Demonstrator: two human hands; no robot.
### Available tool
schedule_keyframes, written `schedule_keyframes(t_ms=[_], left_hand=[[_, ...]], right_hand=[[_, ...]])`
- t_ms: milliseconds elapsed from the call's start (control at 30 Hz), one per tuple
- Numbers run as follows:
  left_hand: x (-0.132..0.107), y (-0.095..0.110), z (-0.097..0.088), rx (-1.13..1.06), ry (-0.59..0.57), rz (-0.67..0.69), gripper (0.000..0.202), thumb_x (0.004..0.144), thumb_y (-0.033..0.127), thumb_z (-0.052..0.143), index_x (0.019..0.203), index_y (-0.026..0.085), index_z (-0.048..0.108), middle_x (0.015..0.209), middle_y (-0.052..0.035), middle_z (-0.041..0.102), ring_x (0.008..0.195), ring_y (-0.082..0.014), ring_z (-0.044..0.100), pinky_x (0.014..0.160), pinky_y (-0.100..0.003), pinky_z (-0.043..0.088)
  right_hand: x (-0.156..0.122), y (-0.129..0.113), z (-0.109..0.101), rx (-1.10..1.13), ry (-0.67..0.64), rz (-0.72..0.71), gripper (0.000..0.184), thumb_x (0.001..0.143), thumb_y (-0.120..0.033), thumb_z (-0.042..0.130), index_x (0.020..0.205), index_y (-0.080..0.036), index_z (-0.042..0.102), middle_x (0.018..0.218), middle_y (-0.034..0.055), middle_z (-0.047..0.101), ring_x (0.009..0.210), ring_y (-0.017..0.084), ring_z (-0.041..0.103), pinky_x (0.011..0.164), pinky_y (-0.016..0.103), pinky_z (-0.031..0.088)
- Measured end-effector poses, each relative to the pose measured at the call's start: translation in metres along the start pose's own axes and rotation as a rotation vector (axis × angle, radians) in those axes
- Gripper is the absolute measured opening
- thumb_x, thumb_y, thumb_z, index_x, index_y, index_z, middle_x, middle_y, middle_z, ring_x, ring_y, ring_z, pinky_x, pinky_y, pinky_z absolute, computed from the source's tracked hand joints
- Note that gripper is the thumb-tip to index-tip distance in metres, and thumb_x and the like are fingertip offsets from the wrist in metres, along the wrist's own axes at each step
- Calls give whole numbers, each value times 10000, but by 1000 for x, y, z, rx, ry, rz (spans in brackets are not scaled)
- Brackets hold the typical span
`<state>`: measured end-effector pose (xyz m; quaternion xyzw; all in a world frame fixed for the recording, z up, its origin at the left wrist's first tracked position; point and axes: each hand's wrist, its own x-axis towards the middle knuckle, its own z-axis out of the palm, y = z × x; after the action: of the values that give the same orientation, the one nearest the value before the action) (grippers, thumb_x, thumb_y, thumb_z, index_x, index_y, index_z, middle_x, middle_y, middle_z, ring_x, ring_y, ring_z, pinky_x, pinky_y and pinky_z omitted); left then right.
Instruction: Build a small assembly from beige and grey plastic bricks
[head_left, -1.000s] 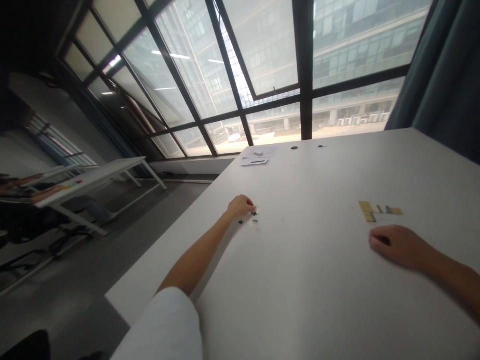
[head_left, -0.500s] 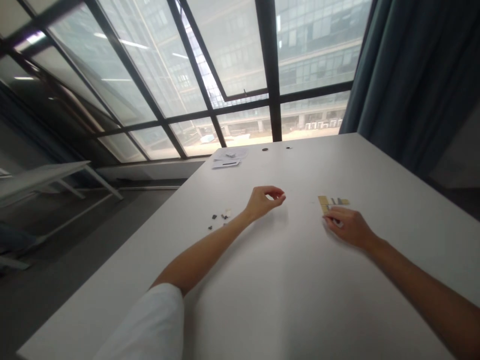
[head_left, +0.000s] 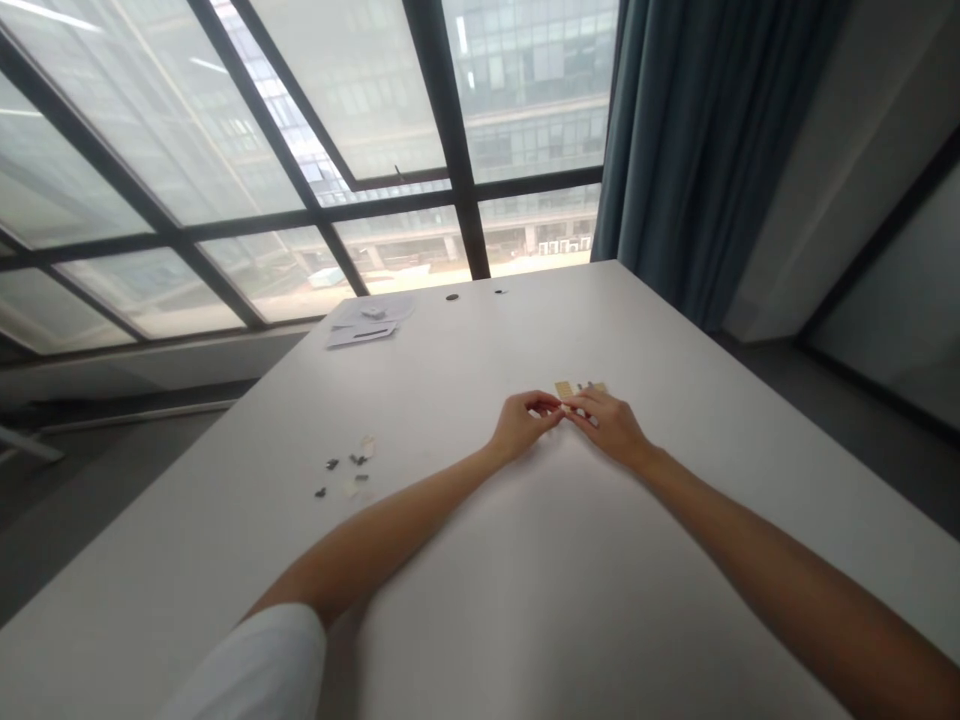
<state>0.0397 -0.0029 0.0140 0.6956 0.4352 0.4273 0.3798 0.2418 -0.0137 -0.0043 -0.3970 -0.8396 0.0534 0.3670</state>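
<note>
My left hand (head_left: 519, 424) and my right hand (head_left: 610, 421) meet fingertip to fingertip on the white table (head_left: 480, 600), both pinched. A tiny piece seems held between them, too small to name. Just beyond the fingers lies a small flat assembly of yellow and dark pieces (head_left: 577, 388), partly hidden by my right hand. A scatter of several tiny dark and pale loose pieces (head_left: 349, 472) lies on the table well to the left of my left hand.
Sheets of paper (head_left: 369, 322) lie at the table's far left corner, with two small dark discs (head_left: 451, 297) near the far edge. Large windows stand behind, and a dark curtain (head_left: 690, 150) hangs at the right. The table's left edge drops to grey floor.
My left hand left the scattered pieces and travelled right to meet my right hand by the yellow assembly. My right hand moved forward onto the assembly. The view swung to the right.
</note>
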Motion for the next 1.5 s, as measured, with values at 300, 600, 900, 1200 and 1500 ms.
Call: schedule_keyframes(t_ms=[300, 600, 900, 1200, 1500], left_hand=[[1, -13, 7, 20, 31, 140, 259, 817, 399, 737, 937, 170, 758, 834, -43, 736, 678, -118, 579, 596, -223, 427], [0, -17, 2, 276, 68, 421, 130, 826, 233, 717, 950, 198, 737, 675, 36, 503, 630, -96, 467, 612, -223, 370], [0, -19, 3, 295, 88, 449, 117, 826, 222, 711, 939, 195, 723, 667, 43, 486, 614, -93, 465, 599, -219, 369], [-1, -19, 3, 301, 92, 478, 118, 835, 222, 711, 949, 193, 718, 671, 30, 523, 650, -109, 493, 633, -229, 397], [-1, -18, 2, 293, 91, 475, 118, 831, 219, 717, 946, 195, 721, 666, 32, 527, 645, -109, 492, 643, -232, 407]], right_hand=[[2, 1, 3, 124, 164, -47, 172, 989, -321, 568, 1055, -226, 695, 895, 45, 678, 726, 168, 593, 710, 307, 497], [1, -1, 0, 206, 120, -47, 140, 987, -287, 571, 1061, -228, 674, 905, 39, 655, 718, 153, 566, 692, 295, 487], [1, 0, 1, 194, 118, -60, 152, 978, -275, 579, 1088, -232, 674, 898, 36, 646, 691, 148, 543, 681, 298, 483], [1, 0, 1, 171, 119, -69, 124, 972, -257, 584, 1062, -232, 667, 885, 30, 641, 680, 143, 538, 666, 291, 471], [1, 1, 2, 161, 117, -68, 129, 972, -250, 585, 1071, -231, 666, 882, 28, 640, 685, 143, 541, 679, 292, 469]])
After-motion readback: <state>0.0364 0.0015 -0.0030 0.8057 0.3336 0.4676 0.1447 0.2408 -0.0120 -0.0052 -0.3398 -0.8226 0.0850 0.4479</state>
